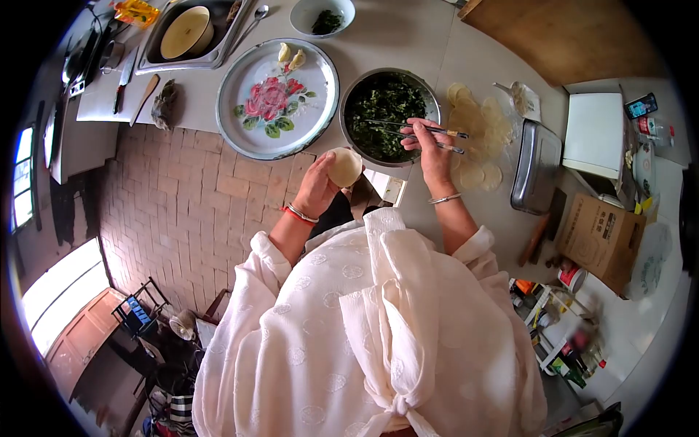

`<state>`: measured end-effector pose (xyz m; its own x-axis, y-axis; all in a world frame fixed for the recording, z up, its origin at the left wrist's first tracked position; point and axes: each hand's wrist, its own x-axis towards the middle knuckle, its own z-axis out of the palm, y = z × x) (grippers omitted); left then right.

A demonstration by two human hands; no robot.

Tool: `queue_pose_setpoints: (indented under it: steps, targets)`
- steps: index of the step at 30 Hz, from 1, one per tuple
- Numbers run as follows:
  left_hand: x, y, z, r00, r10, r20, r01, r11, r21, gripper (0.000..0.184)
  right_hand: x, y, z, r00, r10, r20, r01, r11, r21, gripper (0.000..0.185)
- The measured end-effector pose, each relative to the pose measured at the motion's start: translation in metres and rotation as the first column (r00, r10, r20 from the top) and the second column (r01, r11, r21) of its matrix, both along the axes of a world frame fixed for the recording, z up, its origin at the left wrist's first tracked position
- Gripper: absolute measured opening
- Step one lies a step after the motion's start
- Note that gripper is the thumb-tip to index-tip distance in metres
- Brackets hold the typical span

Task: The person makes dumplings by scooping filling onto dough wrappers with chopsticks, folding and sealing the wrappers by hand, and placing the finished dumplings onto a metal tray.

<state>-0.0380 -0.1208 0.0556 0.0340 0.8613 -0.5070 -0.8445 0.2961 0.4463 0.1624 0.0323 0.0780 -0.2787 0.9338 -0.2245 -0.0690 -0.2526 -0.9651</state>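
In my left hand [314, 186] I hold a round, pale dumpling wrapper [345, 167], just in front of the counter edge. My right hand [431, 151] is closed around a pair of dark chopsticks [448, 132]. Their tips reach into the chopped green filling [378, 102] inside a metal bowl [429, 95]. To the left of that bowl stands a large enamel tray [227, 109] with a painted flower, and two folded dumplings [290, 56] lie near its far rim. Right of the bowl, many more wrappers [480, 120] are spread overlapping on the counter.
A white bowl [348, 29] with some greens stands at the back. At the far left are a sink [154, 54] holding a yellowish basin [187, 33], a knife [125, 76] and a wooden spatula [145, 97]. To the right lie a lidded metal container [536, 167] and a cardboard box [601, 237].
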Motion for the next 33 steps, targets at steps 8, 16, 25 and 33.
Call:
queue_pose_setpoints:
  steps: [8,16,25,33]
  targets:
    - [0.002,0.004,-0.007,0.992,0.083,-0.097,-0.093,0.99,-0.106,0.033,-0.012,0.005,-0.014,0.998,-0.027,-0.05,0.018,0.985,-0.172,0.021]
    - [-0.002,0.01,-0.007,0.987,0.112,-0.112,-0.124,0.986,-0.108,0.034,-0.003,0.018,-0.027,0.967,-0.218,-0.134,0.141,0.891,-0.431,0.018]
    - [0.004,0.034,0.011,0.982,0.13,-0.138,-0.125,0.991,0.047,0.039,0.042,0.032,-0.019,0.937,-0.241,-0.255,0.113,0.895,-0.432,0.02]
    - [0.023,0.088,0.005,0.978,0.115,0.176,-0.143,0.978,0.155,0.044,0.049,0.018,0.034,0.92,-0.159,-0.358,0.037,0.945,-0.325,0.022]
